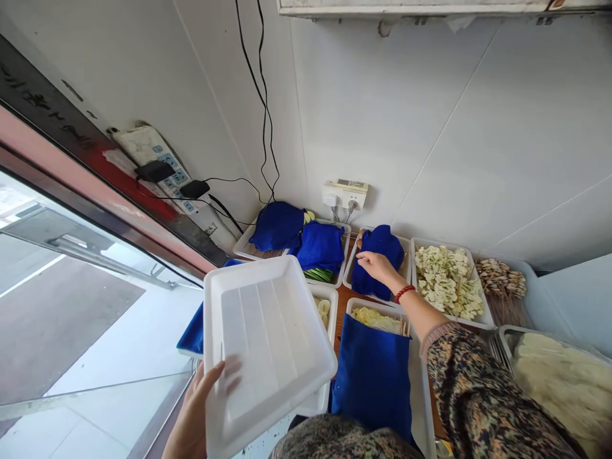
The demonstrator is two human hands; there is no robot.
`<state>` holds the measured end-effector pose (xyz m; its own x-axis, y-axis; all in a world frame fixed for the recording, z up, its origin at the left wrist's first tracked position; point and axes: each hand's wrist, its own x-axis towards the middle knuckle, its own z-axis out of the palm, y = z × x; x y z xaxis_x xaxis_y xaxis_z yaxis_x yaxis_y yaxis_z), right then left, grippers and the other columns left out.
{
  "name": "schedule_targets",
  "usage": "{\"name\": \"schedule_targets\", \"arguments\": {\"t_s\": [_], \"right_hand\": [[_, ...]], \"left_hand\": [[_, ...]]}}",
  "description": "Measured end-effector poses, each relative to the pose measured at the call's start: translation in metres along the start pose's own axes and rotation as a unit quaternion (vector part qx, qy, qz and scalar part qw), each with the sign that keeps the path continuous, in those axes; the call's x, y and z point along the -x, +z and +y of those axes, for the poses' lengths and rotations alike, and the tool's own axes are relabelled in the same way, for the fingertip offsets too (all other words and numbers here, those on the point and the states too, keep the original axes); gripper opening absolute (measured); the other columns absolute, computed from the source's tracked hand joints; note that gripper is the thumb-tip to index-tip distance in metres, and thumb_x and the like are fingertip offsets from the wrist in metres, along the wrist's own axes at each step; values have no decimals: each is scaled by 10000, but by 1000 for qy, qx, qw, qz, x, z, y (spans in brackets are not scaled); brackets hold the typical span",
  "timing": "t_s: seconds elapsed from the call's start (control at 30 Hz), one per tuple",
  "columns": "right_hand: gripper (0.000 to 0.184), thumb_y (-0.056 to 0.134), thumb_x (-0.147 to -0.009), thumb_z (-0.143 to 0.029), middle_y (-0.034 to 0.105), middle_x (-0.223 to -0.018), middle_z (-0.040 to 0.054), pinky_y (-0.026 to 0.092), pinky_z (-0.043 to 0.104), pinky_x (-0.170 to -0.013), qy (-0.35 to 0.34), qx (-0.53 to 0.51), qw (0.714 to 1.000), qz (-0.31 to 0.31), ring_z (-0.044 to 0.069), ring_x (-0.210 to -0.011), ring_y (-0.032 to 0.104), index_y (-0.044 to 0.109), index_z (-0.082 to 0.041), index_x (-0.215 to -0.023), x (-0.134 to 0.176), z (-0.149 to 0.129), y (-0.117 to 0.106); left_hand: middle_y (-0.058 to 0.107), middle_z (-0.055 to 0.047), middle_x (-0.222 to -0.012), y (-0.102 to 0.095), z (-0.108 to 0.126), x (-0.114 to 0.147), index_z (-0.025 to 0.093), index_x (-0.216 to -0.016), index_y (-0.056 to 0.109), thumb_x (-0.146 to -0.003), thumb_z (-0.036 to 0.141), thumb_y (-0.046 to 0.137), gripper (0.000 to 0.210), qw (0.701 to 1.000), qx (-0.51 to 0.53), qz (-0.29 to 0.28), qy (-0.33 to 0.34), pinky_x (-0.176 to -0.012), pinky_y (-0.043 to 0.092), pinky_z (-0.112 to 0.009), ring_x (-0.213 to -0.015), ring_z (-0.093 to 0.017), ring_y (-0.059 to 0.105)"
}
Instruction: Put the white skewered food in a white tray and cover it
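My left hand [197,405] grips the left rim of an empty white plastic tray [272,331], thumb over the edge and fingers showing faintly through the wall. The tray is tilted in front of me. Farther off, my right hand [381,269], with a red bead bracelet [404,293] at the wrist, pinches the left part of a blue cloth [385,245]. That cloth lies over a white tray [406,255] near the wall, and the food under it is mostly hidden.
Cauliflower skewers [447,280] and mushroom skewers [502,278] fill trays to the right. Another blue cloth [373,376] partly covers leafy skewers [377,320]. More cloths [280,226] lie back left. Cables [262,95] hang by a power strip [162,166]; a glass window [95,319] stands left.
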<state>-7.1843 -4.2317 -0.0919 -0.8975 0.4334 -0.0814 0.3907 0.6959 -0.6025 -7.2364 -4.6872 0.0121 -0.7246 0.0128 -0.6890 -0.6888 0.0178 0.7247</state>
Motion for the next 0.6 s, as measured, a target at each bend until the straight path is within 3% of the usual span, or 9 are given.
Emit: {"name": "schedule_targets", "arguments": {"t_s": [0.17,0.27,0.43,0.6], "right_hand": [[266,574,-956,-332,659,-1177,78,552,426,-874,-32,36,999,-23,207,-993,655,618,-192,-1178,-33,-47,62],[278,590,-945,-323,629,-1231,86,536,453,-902,-28,74,997,-13,229,-1052,631,610,-188,-1187,-45,-62,87],[239,594,-942,-320,639,-1200,79,535,442,-891,-21,123,992,-8,220,-1028,633,631,-183,-1134,-53,-67,99],[188,588,-943,-318,665,-1114,65,523,426,-882,-41,124,991,-13,206,-983,635,652,-176,-1048,-56,-67,96]], "left_hand": [[715,-75,-1029,-13,2,4,263,-1171,585,-699,367,754,513,999,4,43,0,-661,575,-392,-785,-267,704],[725,-69,-999,-16,2,9,261,-1168,606,-692,369,753,510,998,12,62,-3,-680,570,-383,-772,-260,704],[734,-57,-956,-37,-2,9,249,-1121,636,-680,339,756,466,997,31,71,-9,-666,563,-344,-759,-244,704],[743,-70,-996,-77,10,5,244,-1103,664,-681,362,732,443,990,66,125,-22,-676,572,-368,-832,-278,698]]}}
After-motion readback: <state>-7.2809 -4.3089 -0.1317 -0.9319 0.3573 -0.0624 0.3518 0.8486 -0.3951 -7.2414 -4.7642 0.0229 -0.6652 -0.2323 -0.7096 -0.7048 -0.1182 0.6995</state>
